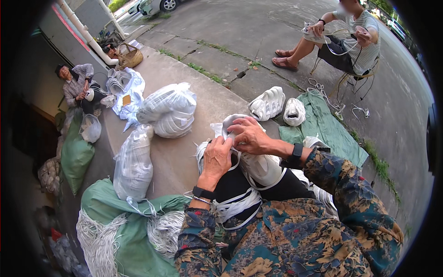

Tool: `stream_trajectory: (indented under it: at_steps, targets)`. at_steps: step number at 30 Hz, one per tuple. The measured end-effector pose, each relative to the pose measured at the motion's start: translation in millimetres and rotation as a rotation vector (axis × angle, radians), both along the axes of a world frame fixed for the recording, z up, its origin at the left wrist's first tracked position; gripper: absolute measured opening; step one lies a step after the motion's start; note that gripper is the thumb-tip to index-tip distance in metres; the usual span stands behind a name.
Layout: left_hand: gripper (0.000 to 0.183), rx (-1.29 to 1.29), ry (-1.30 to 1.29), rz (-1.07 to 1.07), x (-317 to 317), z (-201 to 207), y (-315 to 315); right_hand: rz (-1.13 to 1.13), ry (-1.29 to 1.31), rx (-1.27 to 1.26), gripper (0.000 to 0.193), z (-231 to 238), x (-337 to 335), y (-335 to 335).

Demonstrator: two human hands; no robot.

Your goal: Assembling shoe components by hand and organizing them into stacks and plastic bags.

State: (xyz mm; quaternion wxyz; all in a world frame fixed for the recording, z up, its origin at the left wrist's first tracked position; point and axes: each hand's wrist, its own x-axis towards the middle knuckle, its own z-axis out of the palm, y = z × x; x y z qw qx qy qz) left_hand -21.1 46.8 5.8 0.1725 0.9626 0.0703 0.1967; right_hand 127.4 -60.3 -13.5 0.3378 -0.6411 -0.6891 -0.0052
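Note:
A white sneaker (262, 170) rests on my lap, its opening pointing away from me and its toe closer to my body. My left hand (217, 157) is closed in a pinch at the shoe's tongue and eyelet area. Beside it, my right hand (250, 137) curls over the upper, thumb and fingers meeting near the left fingertips. A white lace hangs in a loop just below my hands; what exactly the fingertips pinch is hidden. Across my dark-clothed thigh lies a bundle of white laces (237, 205). Parts of other white shoes show around my knees.
Filled clear plastic bags (168, 111) stand ahead on the left. White lace bundles (99, 235) lie on a green sack (138, 242). Two white shoes (267, 104) sit near a green sheet (330, 122). One person (355, 41) sits at right with a shoe; another (78, 85) sits far left.

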Motion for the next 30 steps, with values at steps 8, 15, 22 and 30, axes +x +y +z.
stream_trajectory:
  at_steps: [8, 15, 22, 30]
  targets:
    - [0.033, -0.219, -0.094, 0.016, -3.5, 1.2, -10.3, -0.110, -0.264, 0.071, 0.011, 32.2, 6.8, -16.0]
    - [0.030, -0.514, -0.185, 0.004, 25.1, 11.0, -32.6, 0.039, 0.108, 0.048, 0.013, 54.7, 26.8, -44.8]
    - [0.011, -0.883, -0.080, 0.074, 29.8, 1.6, -38.8, -0.058, 0.150, -0.342, 0.038, 50.6, 43.9, -47.2]
    - [0.009, -0.863, 0.139, -0.367, 29.3, 31.6, -113.6, 0.044, -0.042, -0.528, 0.051, 57.1, 45.7, -18.6]
